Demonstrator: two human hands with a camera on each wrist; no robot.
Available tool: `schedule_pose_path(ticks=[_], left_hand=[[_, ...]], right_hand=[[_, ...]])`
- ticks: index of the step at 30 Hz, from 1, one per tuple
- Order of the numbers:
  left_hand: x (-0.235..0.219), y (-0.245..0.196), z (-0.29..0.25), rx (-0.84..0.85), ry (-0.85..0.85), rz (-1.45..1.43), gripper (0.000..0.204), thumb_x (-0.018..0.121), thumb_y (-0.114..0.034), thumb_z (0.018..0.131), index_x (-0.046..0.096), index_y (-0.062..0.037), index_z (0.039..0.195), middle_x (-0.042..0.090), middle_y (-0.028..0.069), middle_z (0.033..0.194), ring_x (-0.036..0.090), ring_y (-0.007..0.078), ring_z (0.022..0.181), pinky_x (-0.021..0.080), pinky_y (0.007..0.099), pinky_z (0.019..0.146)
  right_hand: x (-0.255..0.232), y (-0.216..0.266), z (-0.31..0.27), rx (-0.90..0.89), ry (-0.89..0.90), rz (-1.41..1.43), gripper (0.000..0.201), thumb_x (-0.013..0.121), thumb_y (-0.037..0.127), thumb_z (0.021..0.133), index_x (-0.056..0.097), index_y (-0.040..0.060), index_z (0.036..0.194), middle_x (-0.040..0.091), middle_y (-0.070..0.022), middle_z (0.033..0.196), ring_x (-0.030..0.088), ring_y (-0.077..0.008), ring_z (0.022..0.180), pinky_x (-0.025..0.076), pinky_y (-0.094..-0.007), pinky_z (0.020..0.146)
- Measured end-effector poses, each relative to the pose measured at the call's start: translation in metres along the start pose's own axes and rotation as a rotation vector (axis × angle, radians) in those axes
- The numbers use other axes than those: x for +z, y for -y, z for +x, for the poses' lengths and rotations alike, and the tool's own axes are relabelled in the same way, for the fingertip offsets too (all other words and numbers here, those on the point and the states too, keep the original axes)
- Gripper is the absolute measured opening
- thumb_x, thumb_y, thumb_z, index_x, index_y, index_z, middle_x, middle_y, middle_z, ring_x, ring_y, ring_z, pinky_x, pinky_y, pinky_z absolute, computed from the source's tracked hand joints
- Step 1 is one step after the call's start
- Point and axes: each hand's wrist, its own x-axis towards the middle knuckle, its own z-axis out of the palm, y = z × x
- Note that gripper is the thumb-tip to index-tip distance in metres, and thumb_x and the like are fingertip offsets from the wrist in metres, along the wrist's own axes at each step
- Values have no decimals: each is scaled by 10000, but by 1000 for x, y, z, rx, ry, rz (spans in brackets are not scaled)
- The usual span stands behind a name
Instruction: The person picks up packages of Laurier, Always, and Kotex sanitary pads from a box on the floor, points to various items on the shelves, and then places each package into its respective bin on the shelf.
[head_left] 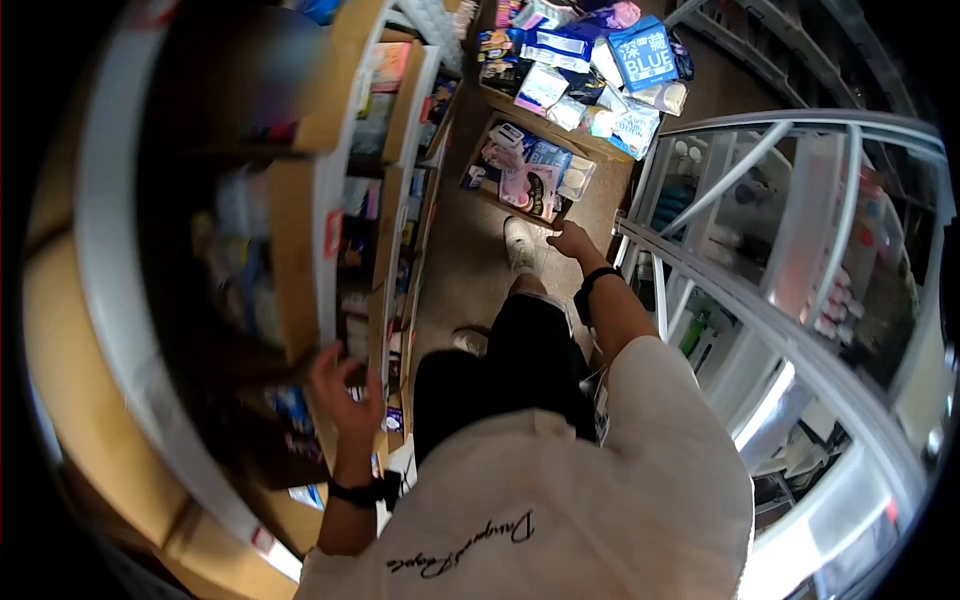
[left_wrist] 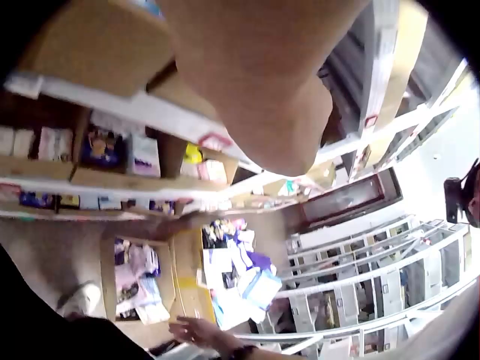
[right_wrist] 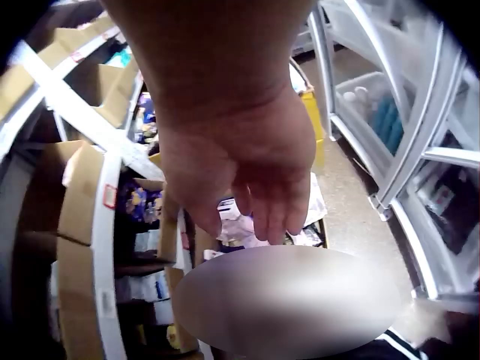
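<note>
On the floor by the feet is a small cardboard box (left_wrist: 109, 281), holding pink and white packets (head_left: 525, 188) and blue ones. My right hand (head_left: 573, 241) is beside the near right corner of that box. Its fingers (right_wrist: 274, 202) hang down loosely in the right wrist view, overlapping the packets, with nothing gripped. Over at the left, my left hand (head_left: 347, 388) is raised beside the shelf boxes (head_left: 292, 260), fingers apart and slightly bent, holding nothing. The left wrist view shows little of that hand beyond the wrist and palm side.
A larger carton (left_wrist: 189, 274), heaped with blue, white and purple packages (head_left: 580, 70), stands just beyond the small box. Shelving (head_left: 328, 235) with open boxes lines the left. A white metal rack (head_left: 745, 285) with bins borders the narrow aisle on the right.
</note>
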Motion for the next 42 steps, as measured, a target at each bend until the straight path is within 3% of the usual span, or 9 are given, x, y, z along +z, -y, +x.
schedule_pose_path(ticks=[8,14,19,21,24,31,34,37,42], left_hand=[[224,44,58,-478,268,-468,124,631,-47,889,570,-24,995,607,149,1128,591,204,1043,470,332,887],[289,94,24,-866,443,-594,77,591,-33,933,560,-17,1001,632,121,1088,624,161,964,479,283,872],[304,94,42,-971,398,-625,69,565,-3,940,557,-10,1008,652,122,1039,637,173,940,501,304,868],[293,89,52,-946,384,-650,74,564,-5,941,558,-11,1014,649,119,1046,638,181,938,501,304,871],[261,80,68,-814,422,-708,113,568,-5,935,568,-19,1047,644,103,1075,635,175,960,498,303,870],[138,49,87,-525,496,-601,255,661,-60,877,579,-42,1118,651,86,1158,626,185,1029,487,324,875],[76,28,69,-364,403,-598,678,817,-122,747,466,-65,1325,490,128,1400,485,256,1274,425,384,1014],[12,18,29,-206,268,-682,1084,922,-196,612,281,-65,1477,291,153,1551,314,307,1418,320,433,1126],[-149,26,-189,-224,217,-1047,947,932,-197,610,437,-27,1399,554,77,1346,480,206,1269,348,392,1087]], right_hand=[[116,-128,200,300,46,125,595,767,370,733,595,-45,1123,648,-245,1153,635,-387,1056,507,-420,908],[172,-148,267,424,-218,366,859,794,342,716,382,-126,1308,602,-313,1192,598,-419,1123,501,-417,925],[199,-153,293,471,-488,335,249,682,253,861,679,4,875,693,-177,840,678,-320,802,509,-419,708],[190,-139,289,398,-505,486,213,648,210,890,663,3,935,684,-185,852,673,-337,802,502,-422,710],[123,-80,249,38,-575,538,250,565,205,939,593,30,1116,672,-226,952,657,-406,864,501,-450,742],[-109,114,56,-596,168,36,205,554,254,951,553,53,992,606,-219,768,613,-413,762,470,-478,684],[-195,245,-74,-719,397,-29,206,544,228,937,562,24,929,614,-209,804,609,-381,783,470,-453,718],[-218,343,-188,-1102,802,-29,297,534,283,993,485,21,864,490,-154,676,444,-292,611,376,-399,596],[-120,468,-442,-1431,949,-10,257,562,238,968,501,20,847,444,-63,708,438,-133,657,361,-338,587]])
